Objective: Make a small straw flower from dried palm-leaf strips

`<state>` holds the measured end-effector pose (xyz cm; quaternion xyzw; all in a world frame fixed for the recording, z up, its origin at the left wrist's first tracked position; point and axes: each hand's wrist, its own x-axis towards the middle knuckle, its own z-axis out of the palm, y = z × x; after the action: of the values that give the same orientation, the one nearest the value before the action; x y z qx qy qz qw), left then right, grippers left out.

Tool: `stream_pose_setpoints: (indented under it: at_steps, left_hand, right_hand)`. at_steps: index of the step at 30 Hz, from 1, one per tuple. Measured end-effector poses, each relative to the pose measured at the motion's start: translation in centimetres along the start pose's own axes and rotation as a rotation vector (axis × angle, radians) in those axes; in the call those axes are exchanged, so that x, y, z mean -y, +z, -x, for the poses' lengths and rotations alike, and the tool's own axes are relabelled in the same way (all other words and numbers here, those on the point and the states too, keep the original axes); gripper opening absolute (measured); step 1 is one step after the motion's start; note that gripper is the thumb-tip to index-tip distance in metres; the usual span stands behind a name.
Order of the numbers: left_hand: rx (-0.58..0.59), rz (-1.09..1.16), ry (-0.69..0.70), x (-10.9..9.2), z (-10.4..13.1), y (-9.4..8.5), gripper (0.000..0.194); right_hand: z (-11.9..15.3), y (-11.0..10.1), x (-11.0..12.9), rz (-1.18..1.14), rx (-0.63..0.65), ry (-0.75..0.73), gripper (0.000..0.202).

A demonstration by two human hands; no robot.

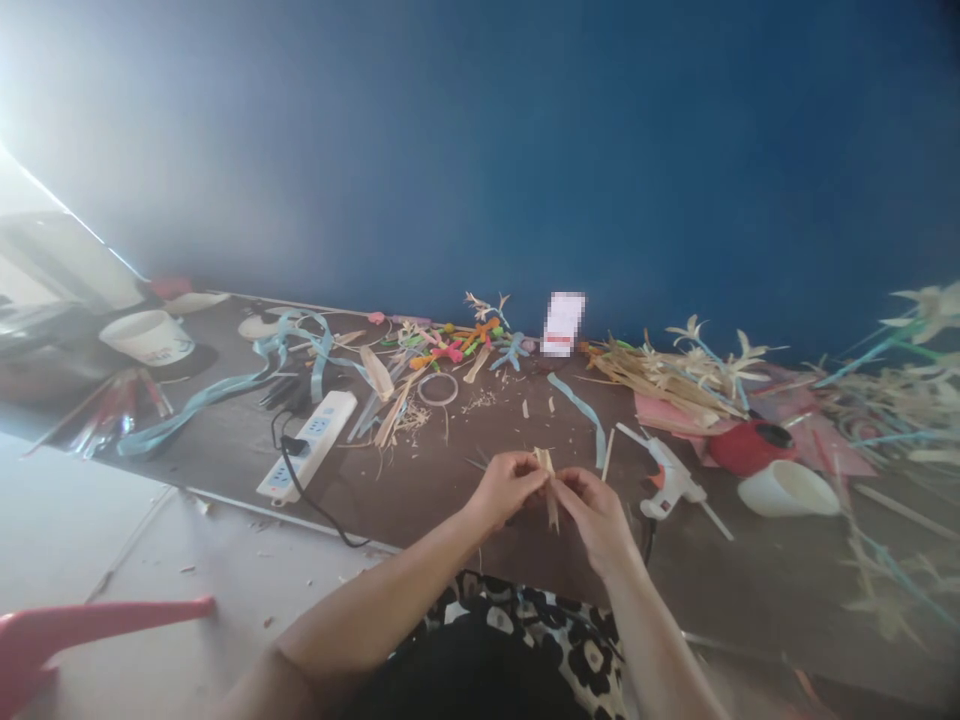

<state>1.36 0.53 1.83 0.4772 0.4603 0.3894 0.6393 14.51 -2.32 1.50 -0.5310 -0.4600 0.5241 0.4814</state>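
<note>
Near the front edge of the brown table (420, 500), my left hand (508, 487) and my right hand (596, 510) meet around a small bundle of pale dried husk strips (550, 462). The fingertips of both hands pinch its middle, and its ends stick out above and below them. Thin scissor-like blades lie just left of my left hand. To the right of my right hand lies a white glue gun (673, 480), with a pale thin stick (609, 455) beside it. A light blue ribbon (581, 408) lies beyond my hands.
A white power strip (311, 445) with a black plug and cable lies left. Farther left are a paper cup (146, 338) and blue ribbon (202, 395). Coloured pieces and husks line the back by a blue wall. At right are a red object (742, 448), a white cup (787, 490) and husk flowers.
</note>
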Motion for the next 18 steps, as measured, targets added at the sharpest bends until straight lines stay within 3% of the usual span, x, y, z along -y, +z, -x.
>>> stream_pose_setpoints:
  at_steps: [4, 10, 18]
  left_hand:
    - [-0.037, -0.067, 0.051, -0.2, 0.5, 0.4, 0.017]
    - [-0.103, -0.008, 0.098, 0.4, 0.6, 1.1, 0.019]
    - [0.015, 0.229, -0.012, 1.2, 0.4, 1.6, 0.030]
  right_hand:
    - [-0.3, 0.3, -0.3, -0.004, -0.002, 0.012, 0.024]
    - [-0.1, 0.6, -0.6, -0.380, 0.093, 0.239, 0.021]
    - [-0.2, 0.4, -1.3, -0.659, 0.176, 0.356, 0.015]
